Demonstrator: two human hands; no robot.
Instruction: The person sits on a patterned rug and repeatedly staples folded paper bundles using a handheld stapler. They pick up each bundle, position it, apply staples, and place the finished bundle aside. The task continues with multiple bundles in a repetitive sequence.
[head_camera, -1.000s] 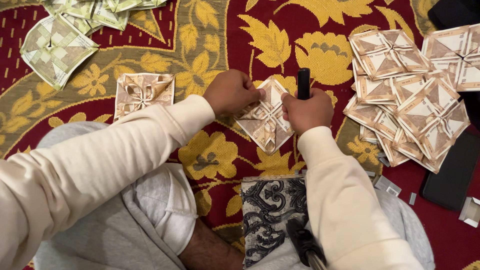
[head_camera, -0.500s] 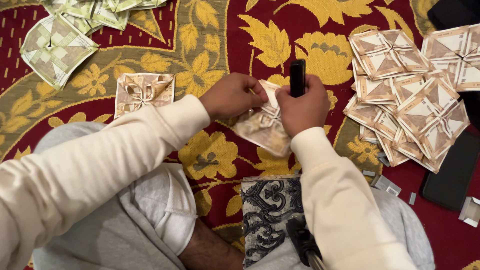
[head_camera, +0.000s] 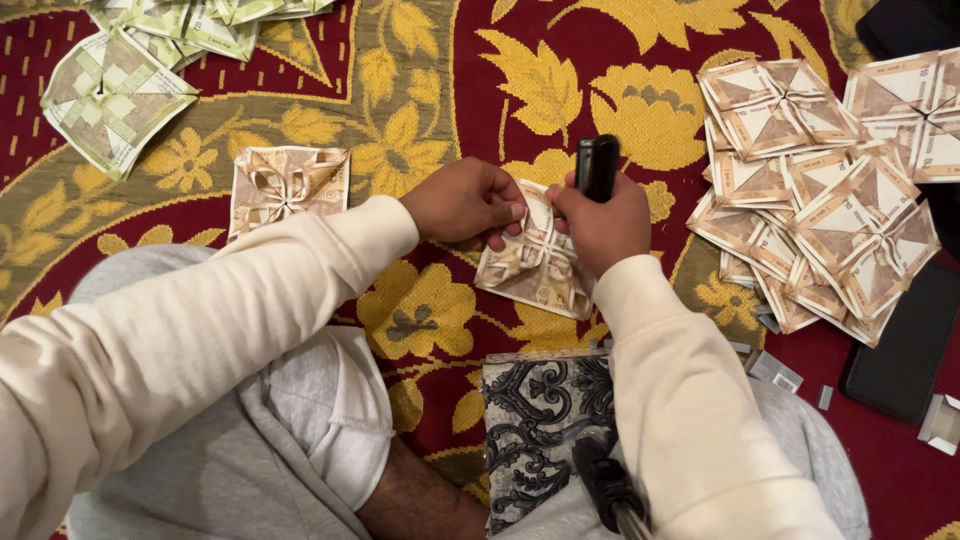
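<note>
Both hands hold one folded paper square (head_camera: 530, 262) up above the carpet (head_camera: 640, 110). Left hand (head_camera: 465, 200) pinches the top left edge of the square in a tight grip, fingers curled over. Right hand (head_camera: 600, 222) is clenched around a small black stapler (head_camera: 597, 165), which stands upright with its long side pointing up and away from the person. The stapler's lower end sits right at the top edge of the square, so the paper lies just below and to the left of it. Both hands are nearly touching, with the square hanging tilted between them.

One more folded square (head_camera: 288, 183) lies on the carpet to the left. A pile of folded squares (head_camera: 820, 190) lies to the right, well apart. Greenish folded squares (head_camera: 110, 90) sit at the far left.
</note>
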